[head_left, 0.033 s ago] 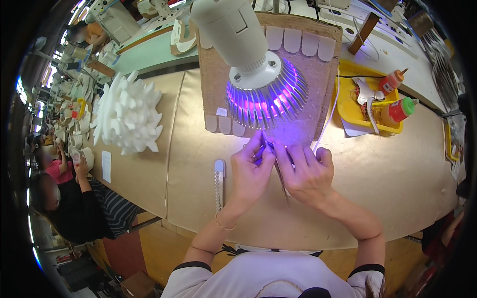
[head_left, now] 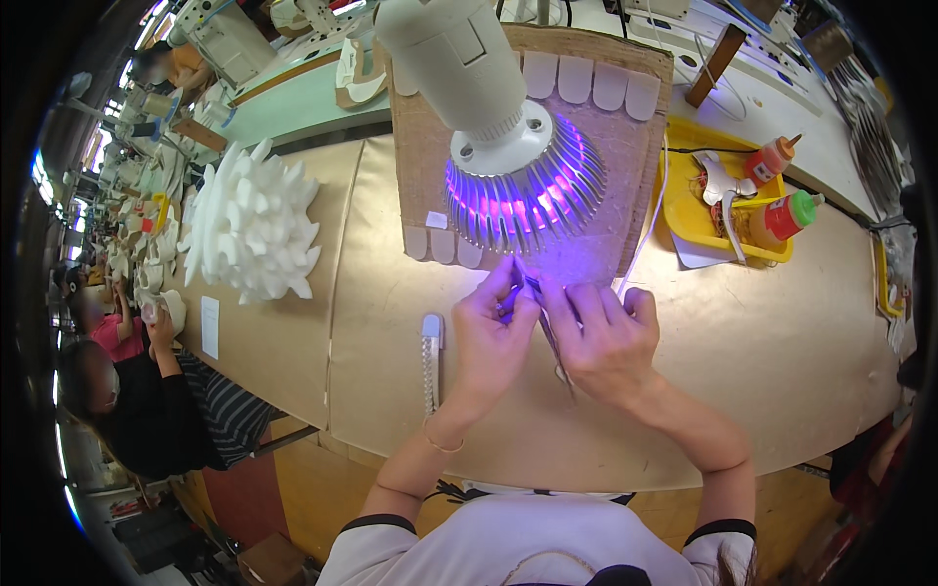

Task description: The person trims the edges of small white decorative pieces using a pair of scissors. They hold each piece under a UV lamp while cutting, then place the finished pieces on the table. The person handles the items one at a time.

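Strip (head_left: 557,342): thin and dark, it lies on the bench (head_left: 782,342) under the purple lamp (head_left: 518,190), unchanged from the earlier frame. Left hand (head_left: 489,342) and right hand (head_left: 611,342) meet over it as before, fingertips pinched on its upper end. Knife (head_left: 431,359) lies just left. Beyond, board (head_left: 625,166), yellow tray (head_left: 684,210) and white pile (head_left: 252,223) sit unmoved.

White paper slip (head_left: 210,327): small upright rectangle lying flat on the tan table (head_left: 782,322), left part, just below the heap of white foam pieces (head_left: 252,232).

Small white label (head_left: 437,220): squarish tag stuck on the brown cardboard sheet (head_left: 415,146), lower left, above a row of pale tabs.

Two squeeze bottles (head_left: 772,186): orange-red with labels, one capped green, lying in the yellow tray (head_left: 684,210), right of the cardboard.

No screens or signs seen.
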A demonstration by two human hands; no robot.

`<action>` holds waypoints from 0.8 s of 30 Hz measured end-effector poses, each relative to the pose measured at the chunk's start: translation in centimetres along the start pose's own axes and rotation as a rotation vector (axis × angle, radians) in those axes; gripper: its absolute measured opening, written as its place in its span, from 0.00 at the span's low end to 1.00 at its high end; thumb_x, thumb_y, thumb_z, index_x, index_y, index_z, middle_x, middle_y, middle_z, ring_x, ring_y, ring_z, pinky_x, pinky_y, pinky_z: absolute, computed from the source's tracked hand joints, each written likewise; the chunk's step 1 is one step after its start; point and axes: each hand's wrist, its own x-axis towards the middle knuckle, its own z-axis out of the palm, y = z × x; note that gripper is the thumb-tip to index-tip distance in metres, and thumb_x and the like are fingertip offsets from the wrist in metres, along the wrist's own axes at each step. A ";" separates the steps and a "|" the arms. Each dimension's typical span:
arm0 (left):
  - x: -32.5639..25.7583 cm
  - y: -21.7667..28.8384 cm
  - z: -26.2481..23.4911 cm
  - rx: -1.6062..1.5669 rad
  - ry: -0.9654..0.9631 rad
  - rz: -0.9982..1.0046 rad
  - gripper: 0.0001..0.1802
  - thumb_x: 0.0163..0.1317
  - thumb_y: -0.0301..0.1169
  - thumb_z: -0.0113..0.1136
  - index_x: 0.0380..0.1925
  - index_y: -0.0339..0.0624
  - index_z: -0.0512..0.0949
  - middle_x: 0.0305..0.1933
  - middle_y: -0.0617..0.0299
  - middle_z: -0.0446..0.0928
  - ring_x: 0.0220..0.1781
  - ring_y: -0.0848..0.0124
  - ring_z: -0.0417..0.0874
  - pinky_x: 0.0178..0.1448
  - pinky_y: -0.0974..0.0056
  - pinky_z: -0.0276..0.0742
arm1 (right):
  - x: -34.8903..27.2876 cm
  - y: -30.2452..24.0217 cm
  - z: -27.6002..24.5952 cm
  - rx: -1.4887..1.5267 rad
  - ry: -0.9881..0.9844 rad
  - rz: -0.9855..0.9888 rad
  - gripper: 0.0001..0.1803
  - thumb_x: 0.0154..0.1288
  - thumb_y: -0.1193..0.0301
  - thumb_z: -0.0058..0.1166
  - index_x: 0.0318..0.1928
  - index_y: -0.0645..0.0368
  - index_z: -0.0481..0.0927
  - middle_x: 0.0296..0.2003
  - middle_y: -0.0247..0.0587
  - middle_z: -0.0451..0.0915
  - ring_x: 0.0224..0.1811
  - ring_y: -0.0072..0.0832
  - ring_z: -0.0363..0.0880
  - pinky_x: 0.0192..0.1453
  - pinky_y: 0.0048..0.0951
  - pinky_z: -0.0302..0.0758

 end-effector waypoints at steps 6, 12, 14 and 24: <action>0.1 0.1 0.1 -0.103 0.018 0.017 0.21 0.66 0.21 0.54 0.56 0.19 0.69 0.44 0.60 0.79 0.41 0.79 0.79 0.41 0.73 0.77 | 0.0 -0.3 0.0 0.124 -0.007 0.162 0.17 0.56 0.63 0.62 0.46 0.52 0.82 0.22 0.24 0.69 0.22 0.20 0.69 0.31 0.29 0.57; 0.3 0.5 -0.2 0.234 -0.035 0.146 0.26 0.63 0.22 0.55 0.61 0.24 0.67 0.45 0.48 0.81 0.44 0.67 0.84 0.45 0.65 0.80 | 0.6 1.5 -0.5 0.665 -0.070 0.504 0.14 0.57 0.69 0.64 0.44 0.57 0.83 0.24 0.28 0.74 0.22 0.24 0.70 0.30 0.26 0.63; 0.1 0.6 -0.3 0.368 -0.100 0.258 0.29 0.61 0.22 0.56 0.63 0.26 0.65 0.43 0.42 0.80 0.44 0.60 0.85 0.45 0.62 0.80 | 0.6 2.1 -0.5 0.844 -0.146 0.508 0.12 0.57 0.73 0.63 0.43 0.60 0.83 0.25 0.30 0.75 0.22 0.23 0.69 0.28 0.24 0.64; -0.1 0.6 0.2 0.587 -0.176 0.388 0.31 0.59 0.22 0.54 0.64 0.25 0.63 0.37 0.39 0.78 0.31 0.47 0.79 0.37 0.51 0.75 | 0.2 2.8 0.1 1.010 -0.233 0.463 0.10 0.55 0.82 0.56 0.40 0.65 0.82 0.25 0.38 0.73 0.24 0.23 0.68 0.27 0.24 0.64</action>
